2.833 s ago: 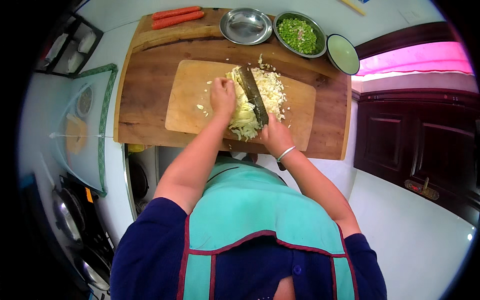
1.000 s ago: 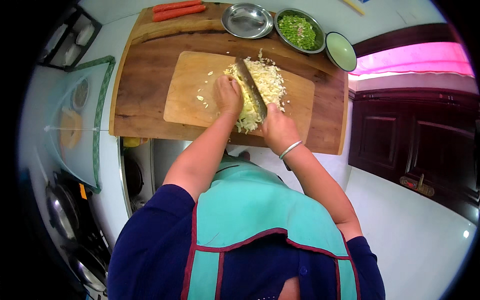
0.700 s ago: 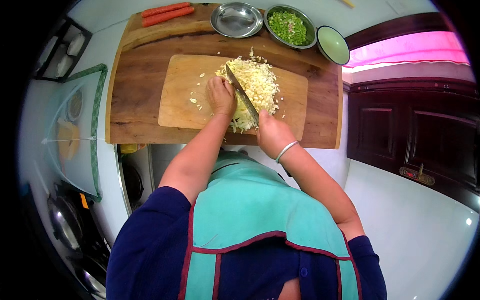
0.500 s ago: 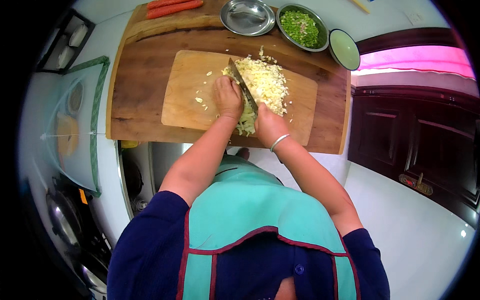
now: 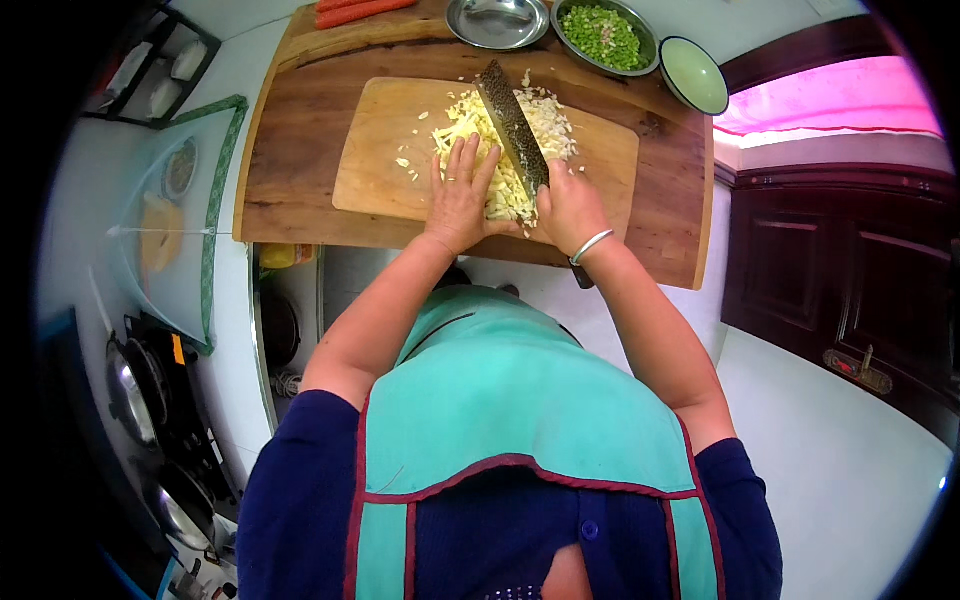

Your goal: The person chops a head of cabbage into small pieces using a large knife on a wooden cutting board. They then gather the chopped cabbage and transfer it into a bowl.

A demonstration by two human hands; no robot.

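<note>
A heap of chopped pale yellow-white vegetable, which looks like cabbage, lies on a wooden cutting board. My right hand is closed round the handle of a kitchen knife. Its broad, dark, textured blade is tilted flat side up and slants across the heap, dividing it. The dark handle end pokes out below my wrist. On the left of the blade, my left hand rests with fingers spread at the near edge of the heap, touching the pieces. Small scraps lie scattered on the board.
The board lies on a wooden table. Along its far side are carrots, a shiny metal bowl, a metal bowl of chopped green vegetable and a pale green bowl. A mesh food cover stands to the left.
My left hand has opened from curled fingers to spread ones. The knife has turned from edge-down to showing its flat side and shifted right. The view has shifted slightly.
</note>
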